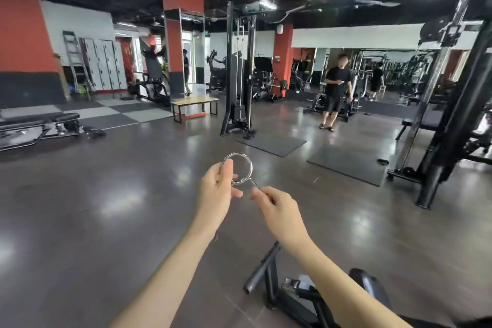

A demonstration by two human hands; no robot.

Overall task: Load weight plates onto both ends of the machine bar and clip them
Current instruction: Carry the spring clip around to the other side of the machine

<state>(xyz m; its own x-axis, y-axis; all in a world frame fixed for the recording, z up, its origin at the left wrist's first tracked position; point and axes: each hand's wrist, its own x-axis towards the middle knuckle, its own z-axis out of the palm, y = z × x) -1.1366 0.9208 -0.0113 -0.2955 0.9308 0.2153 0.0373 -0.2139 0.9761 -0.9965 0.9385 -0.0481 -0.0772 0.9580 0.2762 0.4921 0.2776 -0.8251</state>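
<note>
Your left hand (217,192) pinches the coiled ring of a spring clip (241,169), thumb laid over its thin chrome wire, while your right hand (275,208) pinches one of the clip's straight wire handles between curled fingers. The clip is round, shiny and held in the air in front of you, above the glossy dark floor (106,208). Just below your right forearm sits a black metal frame (269,282) with a tubular bar. Farther out lie flat rubber mats (348,165), and a tall black cable tower (239,69) stands beyond them.
</note>
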